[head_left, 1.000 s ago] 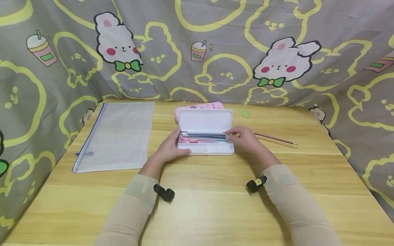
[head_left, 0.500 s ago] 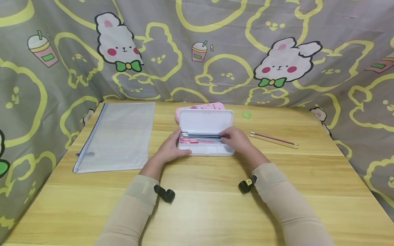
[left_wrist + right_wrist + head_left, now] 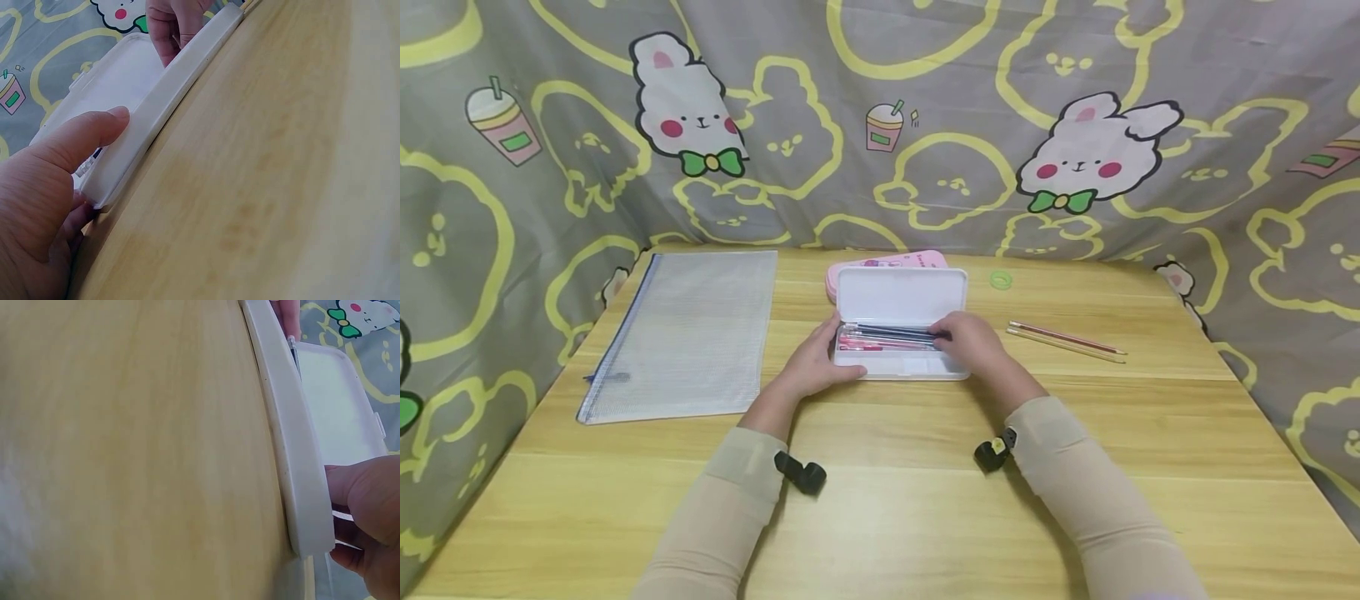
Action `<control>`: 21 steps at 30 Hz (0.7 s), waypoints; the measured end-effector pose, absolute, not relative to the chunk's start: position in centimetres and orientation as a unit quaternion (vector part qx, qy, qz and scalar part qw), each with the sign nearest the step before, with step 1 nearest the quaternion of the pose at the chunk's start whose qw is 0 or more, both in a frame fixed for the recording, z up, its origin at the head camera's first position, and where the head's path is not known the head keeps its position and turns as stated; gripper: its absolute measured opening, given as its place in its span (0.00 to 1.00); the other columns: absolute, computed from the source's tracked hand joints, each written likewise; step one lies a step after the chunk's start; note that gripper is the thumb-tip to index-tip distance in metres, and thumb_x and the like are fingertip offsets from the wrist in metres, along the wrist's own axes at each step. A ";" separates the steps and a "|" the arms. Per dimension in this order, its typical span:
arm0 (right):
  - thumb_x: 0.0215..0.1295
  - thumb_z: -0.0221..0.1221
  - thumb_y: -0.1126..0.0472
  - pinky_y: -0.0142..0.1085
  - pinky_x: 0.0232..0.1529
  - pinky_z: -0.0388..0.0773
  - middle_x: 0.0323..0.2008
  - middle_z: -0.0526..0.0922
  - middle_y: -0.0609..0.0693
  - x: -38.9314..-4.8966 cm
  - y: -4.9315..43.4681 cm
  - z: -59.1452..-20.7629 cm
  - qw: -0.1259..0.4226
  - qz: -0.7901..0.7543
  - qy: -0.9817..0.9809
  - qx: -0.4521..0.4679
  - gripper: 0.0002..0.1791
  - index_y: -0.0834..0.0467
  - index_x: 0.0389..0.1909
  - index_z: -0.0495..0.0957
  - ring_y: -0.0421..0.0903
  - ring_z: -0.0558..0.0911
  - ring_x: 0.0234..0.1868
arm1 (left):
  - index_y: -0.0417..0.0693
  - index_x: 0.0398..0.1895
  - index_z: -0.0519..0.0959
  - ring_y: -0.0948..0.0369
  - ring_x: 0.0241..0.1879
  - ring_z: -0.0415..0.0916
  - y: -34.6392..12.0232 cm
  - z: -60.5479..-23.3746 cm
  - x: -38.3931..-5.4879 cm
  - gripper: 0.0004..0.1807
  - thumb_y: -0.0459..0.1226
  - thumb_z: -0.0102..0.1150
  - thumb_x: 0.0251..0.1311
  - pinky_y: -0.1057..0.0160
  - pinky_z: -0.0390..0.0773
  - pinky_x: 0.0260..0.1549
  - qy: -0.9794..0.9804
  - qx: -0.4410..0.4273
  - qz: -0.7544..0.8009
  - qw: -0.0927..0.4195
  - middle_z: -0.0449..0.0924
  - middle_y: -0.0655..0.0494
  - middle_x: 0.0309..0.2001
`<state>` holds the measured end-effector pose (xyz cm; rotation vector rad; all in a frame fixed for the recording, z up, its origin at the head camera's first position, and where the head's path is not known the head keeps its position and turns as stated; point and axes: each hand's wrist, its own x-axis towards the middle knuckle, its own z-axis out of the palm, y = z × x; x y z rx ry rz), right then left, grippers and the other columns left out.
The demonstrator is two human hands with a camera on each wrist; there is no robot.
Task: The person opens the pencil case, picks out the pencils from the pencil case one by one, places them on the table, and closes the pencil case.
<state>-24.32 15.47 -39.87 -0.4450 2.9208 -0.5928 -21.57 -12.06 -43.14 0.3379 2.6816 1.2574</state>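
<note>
- Left hand point(image 3: 817, 360) gripped the left end of one open, rectangular white case point(image 3: 901, 293) on the bench point(image 3: 880, 500), thumb against its front wall.
- Right hand point(image 3: 973, 340) dipped inside over slim writing tools point(image 3: 891, 332); its grip on any couldn't be told.
- Two thin pencils point(image 3: 1067, 337) lay rightward.

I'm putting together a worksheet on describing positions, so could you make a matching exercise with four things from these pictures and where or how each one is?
1. White case
2. Pink case
3. Mesh pouch
4. Two pencils

A. Lying to the right of the right hand
B. Partly hidden behind another case
C. Lying to the left of the left hand
D. Open, held at one end

Pairs: 1-D, 2-B, 3-C, 4-A
</note>
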 end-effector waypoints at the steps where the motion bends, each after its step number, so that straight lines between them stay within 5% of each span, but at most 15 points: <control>1: 0.67 0.60 0.61 0.50 0.64 0.72 0.54 0.83 0.58 -24.3 15.4 -39.9 0.065 -0.192 0.968 -0.147 0.16 0.58 0.54 0.82 0.56 0.79 0.59 | 0.47 0.79 0.41 0.49 0.78 0.42 -12.1 -43.1 -21.6 0.65 0.51 0.75 0.45 0.48 0.48 0.76 0.897 0.114 0.420 0.079 0.42 0.47 0.80; 21: 0.69 0.58 0.62 0.50 0.58 0.75 0.48 0.83 0.58 -24.3 16.3 -40.5 0.057 -0.228 0.956 -0.178 0.14 0.59 0.52 0.83 0.55 0.80 0.52 | 0.47 0.79 0.41 0.50 0.78 0.42 -12.0 -43.0 -21.4 0.64 0.50 0.74 0.45 0.49 0.48 0.76 0.897 0.112 0.420 0.077 0.42 0.48 0.80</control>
